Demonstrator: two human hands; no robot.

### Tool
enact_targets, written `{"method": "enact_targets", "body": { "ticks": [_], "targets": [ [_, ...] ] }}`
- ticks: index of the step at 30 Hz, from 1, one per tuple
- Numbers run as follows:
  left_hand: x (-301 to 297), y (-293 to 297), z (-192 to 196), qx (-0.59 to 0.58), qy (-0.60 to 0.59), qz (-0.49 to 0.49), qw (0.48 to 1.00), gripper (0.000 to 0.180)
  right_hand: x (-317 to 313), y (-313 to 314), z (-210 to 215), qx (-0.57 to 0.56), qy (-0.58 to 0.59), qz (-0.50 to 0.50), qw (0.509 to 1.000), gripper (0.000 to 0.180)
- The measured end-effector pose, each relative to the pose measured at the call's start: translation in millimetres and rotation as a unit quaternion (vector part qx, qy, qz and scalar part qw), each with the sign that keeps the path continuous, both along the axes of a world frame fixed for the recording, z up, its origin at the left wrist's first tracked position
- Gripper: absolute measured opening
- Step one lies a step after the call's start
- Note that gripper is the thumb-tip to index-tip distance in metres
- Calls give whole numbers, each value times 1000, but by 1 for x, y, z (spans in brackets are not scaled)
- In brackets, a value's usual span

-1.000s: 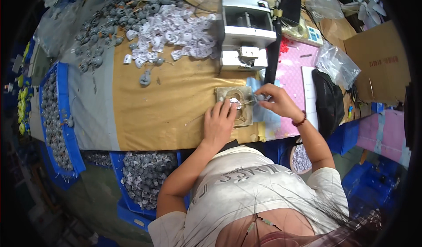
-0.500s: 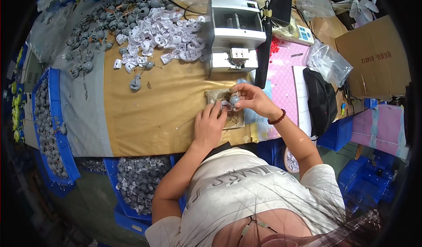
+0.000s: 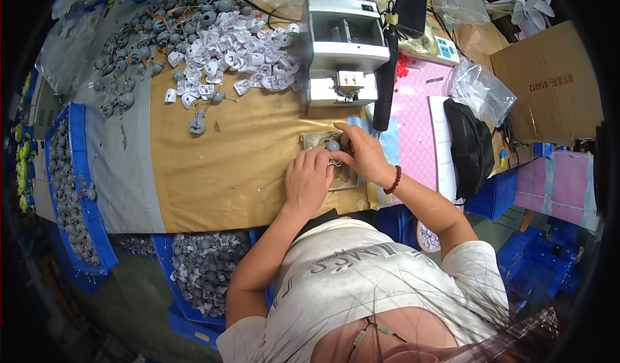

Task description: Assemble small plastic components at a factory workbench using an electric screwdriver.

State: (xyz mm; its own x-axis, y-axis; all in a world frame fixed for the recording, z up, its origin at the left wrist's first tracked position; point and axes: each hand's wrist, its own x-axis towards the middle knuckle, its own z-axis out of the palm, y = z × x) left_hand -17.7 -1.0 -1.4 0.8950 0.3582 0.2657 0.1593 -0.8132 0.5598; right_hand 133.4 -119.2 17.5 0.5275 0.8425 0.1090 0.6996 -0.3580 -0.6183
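Both hands meet over a square, worn plate (image 3: pixel 349 181) near the table's front edge. My right hand (image 3: pixel 367 154) is closed on a small grey ball-shaped part (image 3: pixel 333 145), thumb and fingers around it. My left hand (image 3: pixel 309 179) lies at the plate's left side, its fingertips pinched on a small white plastic piece (image 3: pixel 334 163) just below the ball. The white piece is mostly hidden by the fingers. Whether the two parts are joined cannot be made out.
Behind the hands stands a grey-white machine (image 3: pixel 347 53). White plastic housings (image 3: pixel 226 50) and grey ball parts (image 3: pixel 139 56) are heaped at the back left. Blue bins (image 3: pixel 81 143) of parts stand left and below. A black pouch (image 3: pixel 467 147) and cardboard box (image 3: pixel 542 82) lie right.
My right hand has moved left and slightly down, bringing the grey ball part in against my left fingertips. My left hand has stayed nearly in place.
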Motion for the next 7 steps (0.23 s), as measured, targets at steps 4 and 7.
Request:
{"method": "enact_targets", "body": {
  "ticks": [4,7],
  "targets": [
    [10,0,14,-2,12,8,1000,41,6,-3,-1,50,4,16,999,55],
    [12,3,8,7,26,-2,1000,43,35,-9,3,223,-68,-90,968,56]
  ]
}}
